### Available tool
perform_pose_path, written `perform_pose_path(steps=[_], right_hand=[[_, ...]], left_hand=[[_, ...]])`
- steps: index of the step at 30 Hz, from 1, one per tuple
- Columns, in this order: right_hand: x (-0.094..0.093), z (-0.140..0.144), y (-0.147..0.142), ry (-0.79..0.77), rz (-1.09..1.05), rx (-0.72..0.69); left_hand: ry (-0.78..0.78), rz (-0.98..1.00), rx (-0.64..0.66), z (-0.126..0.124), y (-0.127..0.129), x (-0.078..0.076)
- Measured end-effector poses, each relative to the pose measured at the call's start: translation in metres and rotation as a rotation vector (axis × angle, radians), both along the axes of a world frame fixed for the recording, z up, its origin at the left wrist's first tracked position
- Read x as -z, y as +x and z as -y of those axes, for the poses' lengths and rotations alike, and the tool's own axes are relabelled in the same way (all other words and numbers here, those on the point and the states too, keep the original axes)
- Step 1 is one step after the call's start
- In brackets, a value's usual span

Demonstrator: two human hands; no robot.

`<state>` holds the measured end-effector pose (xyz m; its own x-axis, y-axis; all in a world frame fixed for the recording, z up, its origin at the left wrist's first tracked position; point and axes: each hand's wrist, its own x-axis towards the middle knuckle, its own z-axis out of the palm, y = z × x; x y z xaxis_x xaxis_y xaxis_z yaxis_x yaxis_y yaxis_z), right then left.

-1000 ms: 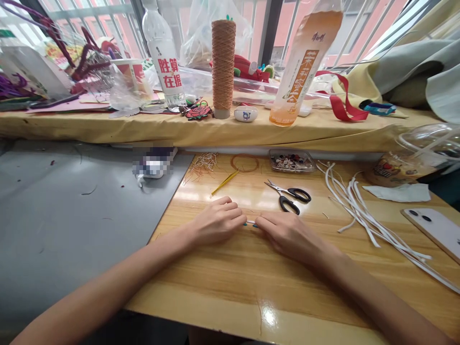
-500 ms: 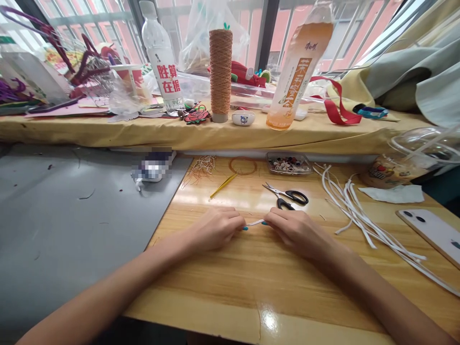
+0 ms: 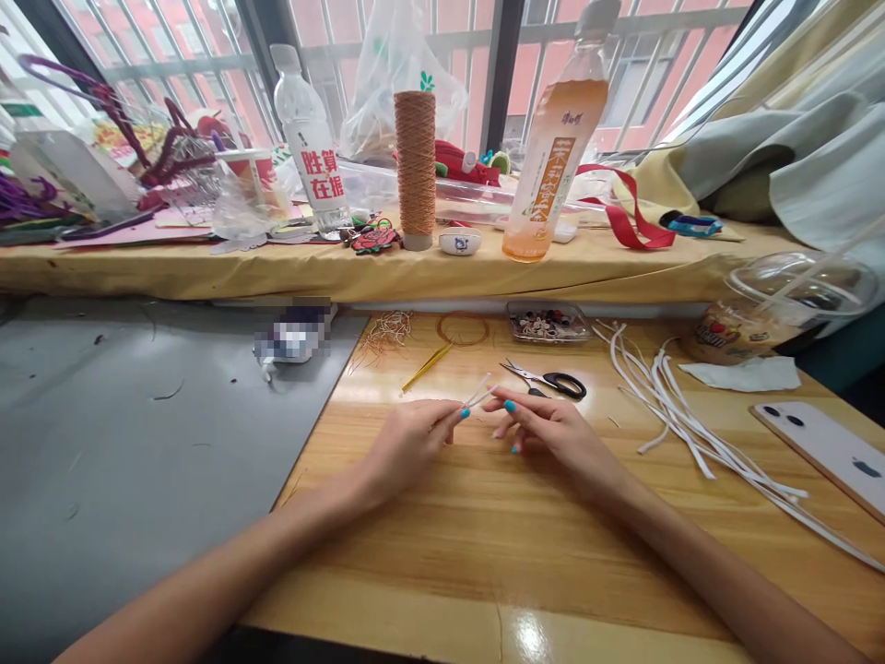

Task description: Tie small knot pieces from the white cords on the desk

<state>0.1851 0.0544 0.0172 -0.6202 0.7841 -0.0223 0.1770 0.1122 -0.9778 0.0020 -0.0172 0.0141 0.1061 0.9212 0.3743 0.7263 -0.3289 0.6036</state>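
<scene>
Head view: a person sits at a wooden table (image 3: 484, 544), both bare hands raised just above it near the middle.
Left hand (image 3: 407, 443): fingertips pinched narrow on the near end of a short white strip (image 3: 480, 395).
Right hand (image 3: 553, 433): fingers loosely curled and part open just right of the strip; whether they touch it cannot be told.
Strip: tilted up and away from the left fingertips, apparently folded into two legs.
Nearby: scissors (image 3: 553, 380) just beyond the right hand, yellow tweezers (image 3: 427, 367) far left of the hands, loose white strips (image 3: 691, 424) to the right, a phone (image 3: 822, 452) at the right edge.
Risk: with only one pinch holding it, the fold could likely spring open or the strip slip out.
</scene>
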Motion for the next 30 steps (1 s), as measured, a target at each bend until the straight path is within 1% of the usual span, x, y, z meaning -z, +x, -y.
perform_pose_path(steps=[2,5,8,10,11,12,13,15,16,18,21,24,26,28,29,30], right_hand=[[-0.001,0.008,-0.008,-0.140,-0.089,-0.041],[0.000,0.020,-0.019,-0.248,-0.224,0.009],[0.002,0.023,-0.021,-0.310,-0.291,0.072],[0.003,0.020,-0.018,-0.305,-0.310,0.120],[0.003,0.017,-0.017,-0.291,-0.319,0.149],[0.003,0.015,-0.015,-0.271,-0.327,0.176],[0.004,0.013,-0.014,-0.251,-0.328,0.196],[0.005,0.010,-0.012,-0.227,-0.302,0.201],[0.006,0.010,-0.011,-0.223,-0.282,0.183],[0.007,0.010,-0.011,-0.215,-0.238,0.111],[0.009,0.014,-0.011,-0.193,-0.190,0.007],[0.009,0.017,-0.011,-0.169,-0.168,-0.020],[0.010,0.017,-0.011,-0.174,-0.171,-0.022],[0.010,0.017,-0.011,-0.203,-0.188,-0.036],[0.010,0.017,-0.010,-0.224,-0.200,-0.050],[0.011,0.017,-0.010,-0.244,-0.215,-0.063]], left_hand=[[0.007,0.038,0.032,0.004,0.006,0.001],[0.030,0.029,0.124,0.010,0.015,0.004],[0.063,-0.062,0.203,0.007,0.016,0.007],[0.120,-0.188,0.226,-0.001,0.007,0.007],[0.162,-0.273,0.182,-0.006,0.000,0.007],[0.183,-0.377,0.098,-0.012,-0.008,0.007],[0.209,-0.466,-0.023,-0.018,-0.016,0.006],[0.172,-0.641,-0.193,-0.026,-0.031,0.005],[0.123,-0.721,-0.241,-0.028,-0.036,0.004],[0.030,-0.837,-0.259,-0.027,-0.042,0.000],[-0.018,-0.891,-0.288,-0.014,-0.037,-0.007],[-0.033,-0.924,-0.404,0.005,-0.029,-0.012],[-0.089,-0.958,-0.472,0.011,-0.025,-0.014],[-0.102,-0.988,-0.471,0.007,-0.022,-0.017],[-0.074,-0.994,-0.436,0.000,-0.020,-0.018],[-0.033,-0.973,-0.372,-0.011,-0.018,-0.018]])
